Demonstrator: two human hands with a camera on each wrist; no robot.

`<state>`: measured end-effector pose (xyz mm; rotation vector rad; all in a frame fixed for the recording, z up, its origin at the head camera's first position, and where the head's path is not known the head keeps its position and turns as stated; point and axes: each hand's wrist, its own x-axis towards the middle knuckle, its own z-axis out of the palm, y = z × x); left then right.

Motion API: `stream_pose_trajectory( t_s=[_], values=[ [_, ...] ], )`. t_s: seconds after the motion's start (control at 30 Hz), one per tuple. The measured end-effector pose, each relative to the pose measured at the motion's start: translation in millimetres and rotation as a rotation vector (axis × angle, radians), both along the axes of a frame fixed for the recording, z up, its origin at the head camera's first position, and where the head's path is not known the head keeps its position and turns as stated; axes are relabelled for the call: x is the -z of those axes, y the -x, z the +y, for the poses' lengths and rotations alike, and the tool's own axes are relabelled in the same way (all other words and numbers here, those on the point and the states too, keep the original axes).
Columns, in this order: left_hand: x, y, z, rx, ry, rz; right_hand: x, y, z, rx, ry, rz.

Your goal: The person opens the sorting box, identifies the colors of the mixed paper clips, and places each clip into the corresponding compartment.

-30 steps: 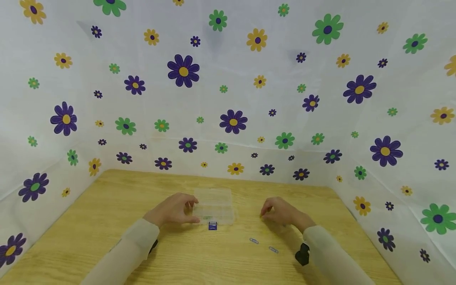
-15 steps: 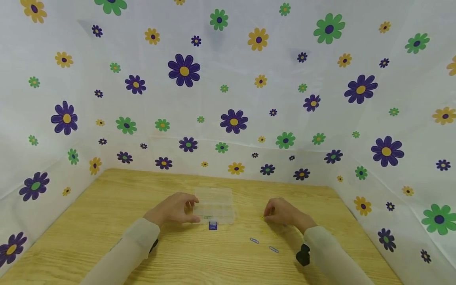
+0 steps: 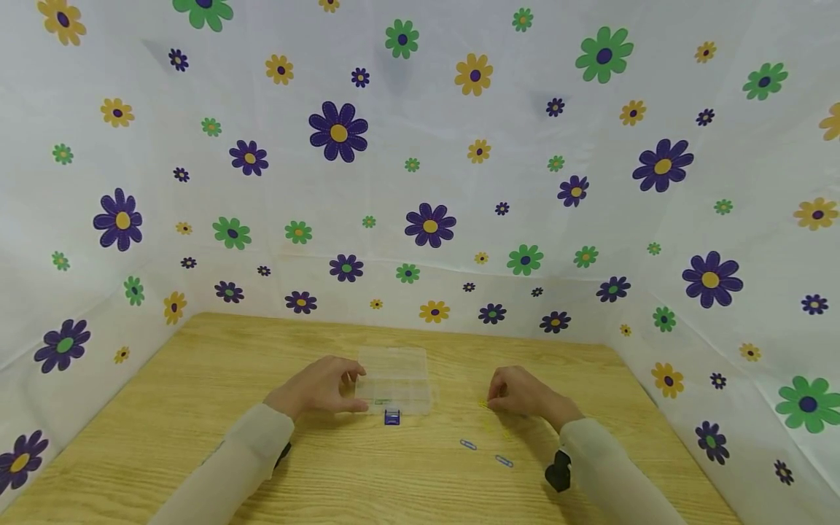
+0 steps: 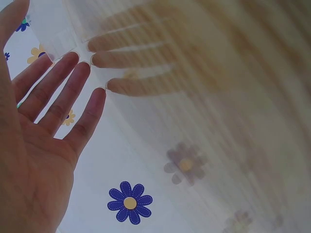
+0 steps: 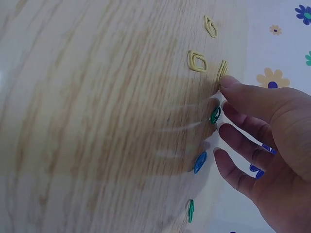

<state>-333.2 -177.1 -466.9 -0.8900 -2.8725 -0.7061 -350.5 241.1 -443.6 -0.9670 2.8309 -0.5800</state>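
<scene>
On the wooden table stands a clear plastic box (image 3: 394,372) with dividers, a green paper clip (image 3: 383,402) inside it. A small blue clasp-like piece (image 3: 391,417) sits at its front edge. My left hand (image 3: 321,386) rests at the box's left side, fingertips right at the wall; in the left wrist view its fingers are straight. To the right, my right hand (image 3: 521,392) is low over the table. Its thumb tip presses on one end of a yellow paper clip (image 5: 222,70), pinching it; the index finger is hidden behind the thumb.
Two blue paper clips (image 3: 468,444) lie in front of the right hand. Other yellow clips (image 5: 197,61), green clips (image 5: 190,211) and a blue clip (image 5: 199,162) lie around it in the right wrist view. Flower-printed sheeting (image 3: 394,175) encloses the table's back and sides.
My right hand has drawn back slightly to the right, and the yellow paper clip now shows at its fingertips. The left hand and the box have stayed in place.
</scene>
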Motion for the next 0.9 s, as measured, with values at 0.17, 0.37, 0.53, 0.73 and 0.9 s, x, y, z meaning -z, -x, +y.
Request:
stream_pose_trajectory(
  t_s=[0.17, 0.37, 0.53, 0.73, 0.9],
  values=[
    [0.3, 0.9, -1.1, 0.013, 0.003, 0.016, 1.8, 1.5, -0.2, 0.0, -0.002, 0.001],
    [0.5, 0.7, -1.6, 0.016, -0.002, 0.02, 3.6, 1.3, 0.6, -0.011, 0.001, 0.011],
    [-0.7, -0.3, -1.2, 0.008, 0.002, 0.008, 1.8, -1.1, 0.5, -0.012, 0.026, -0.018],
    [-1.0, -0.5, -1.3, 0.009, -0.004, 0.006, 2.4, -0.2, 0.3, -0.044, 0.016, 0.002],
    [0.5, 0.2, -1.5, 0.008, 0.003, 0.012, 4.5, 1.1, 0.6, -0.059, 0.004, 0.021]
  ],
)
